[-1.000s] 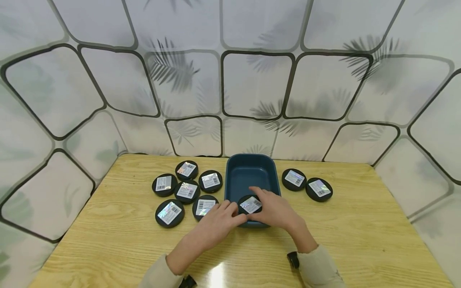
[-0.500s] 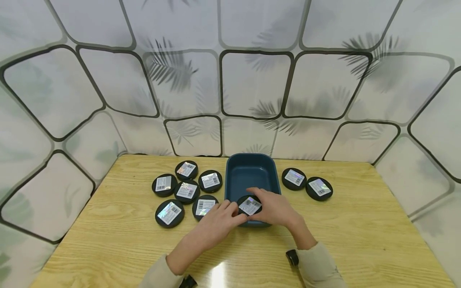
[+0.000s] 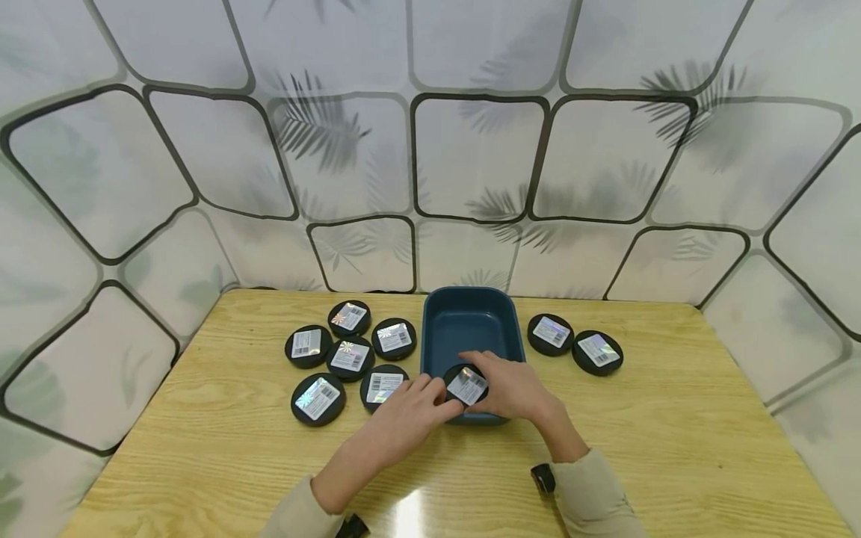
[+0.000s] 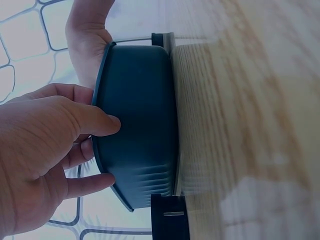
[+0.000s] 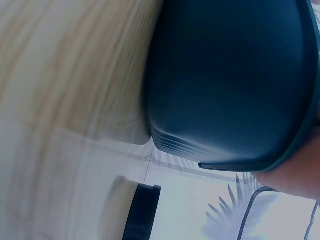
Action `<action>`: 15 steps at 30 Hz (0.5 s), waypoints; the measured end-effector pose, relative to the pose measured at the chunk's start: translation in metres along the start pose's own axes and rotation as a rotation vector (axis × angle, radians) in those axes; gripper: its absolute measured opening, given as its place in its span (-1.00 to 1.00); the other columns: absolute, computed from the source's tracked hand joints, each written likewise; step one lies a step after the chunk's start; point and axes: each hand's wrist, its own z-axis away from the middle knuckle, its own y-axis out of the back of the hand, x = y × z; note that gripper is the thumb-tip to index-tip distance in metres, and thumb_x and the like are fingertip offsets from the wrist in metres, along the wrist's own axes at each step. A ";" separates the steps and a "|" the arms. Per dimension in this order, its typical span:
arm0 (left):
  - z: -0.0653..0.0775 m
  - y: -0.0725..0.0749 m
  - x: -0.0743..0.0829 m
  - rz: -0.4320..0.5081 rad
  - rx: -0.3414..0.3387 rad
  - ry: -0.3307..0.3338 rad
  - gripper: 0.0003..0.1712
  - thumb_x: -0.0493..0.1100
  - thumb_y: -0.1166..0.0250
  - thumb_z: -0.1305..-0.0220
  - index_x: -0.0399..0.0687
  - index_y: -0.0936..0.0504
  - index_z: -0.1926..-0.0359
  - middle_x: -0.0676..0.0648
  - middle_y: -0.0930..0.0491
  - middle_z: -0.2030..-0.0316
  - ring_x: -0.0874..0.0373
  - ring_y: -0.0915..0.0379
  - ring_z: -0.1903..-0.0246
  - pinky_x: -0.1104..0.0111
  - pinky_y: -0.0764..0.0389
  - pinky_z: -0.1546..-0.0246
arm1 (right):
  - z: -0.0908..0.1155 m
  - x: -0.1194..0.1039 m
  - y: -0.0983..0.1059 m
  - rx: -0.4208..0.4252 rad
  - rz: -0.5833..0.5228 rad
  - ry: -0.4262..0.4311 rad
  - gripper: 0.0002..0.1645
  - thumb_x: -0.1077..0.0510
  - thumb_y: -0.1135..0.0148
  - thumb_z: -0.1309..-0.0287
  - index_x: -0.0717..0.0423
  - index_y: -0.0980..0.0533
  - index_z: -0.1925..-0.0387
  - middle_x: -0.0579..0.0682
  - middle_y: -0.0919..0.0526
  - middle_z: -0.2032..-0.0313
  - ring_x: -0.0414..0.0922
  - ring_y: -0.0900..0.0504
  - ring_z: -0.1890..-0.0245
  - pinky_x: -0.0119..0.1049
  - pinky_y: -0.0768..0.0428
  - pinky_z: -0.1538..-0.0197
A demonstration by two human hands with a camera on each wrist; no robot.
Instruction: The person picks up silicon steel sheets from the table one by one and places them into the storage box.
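A dark blue rectangular plastic bin [image 3: 471, 329] stands on the wooden table in the head view. Over its front part, my right hand [image 3: 510, 385] holds a flat black round disc [image 3: 467, 385] with a silvery-white label facing up, thumb and index finger spread around its right side. My left hand [image 3: 409, 412] is at the bin's front left corner, fingertips close to the disc's left edge. The left wrist view shows that hand's thumb [image 4: 107, 124] on the bin's outer wall, its other fingers over the rim. In the right wrist view, the bin [image 5: 225, 85] hides most of the right hand.
Several similar labelled black discs [image 3: 350, 357] lie grouped left of the bin, one partly behind the left hand. Two more discs, one nearer [image 3: 551, 334] and one farther right [image 3: 597, 353], lie right of it. A patterned curtain [image 3: 477, 164] rises behind the wooden table [image 3: 673, 433].
The label on the held disc has turned slightly clockwise. Both hands stay nearly in place, and the bin and other discs have not moved.
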 end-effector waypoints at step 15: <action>-0.001 0.000 0.000 -0.002 -0.010 0.001 -0.78 -0.20 -0.29 -0.32 0.19 -0.54 0.08 0.04 -0.41 0.28 0.15 -0.27 0.32 0.37 -0.44 0.35 | 0.000 -0.002 0.001 -0.017 0.019 -0.007 -0.09 -0.07 -0.61 0.14 -0.02 -0.44 -0.29 0.00 -0.61 -0.02 -0.12 -0.61 0.25 -0.15 -0.53 0.32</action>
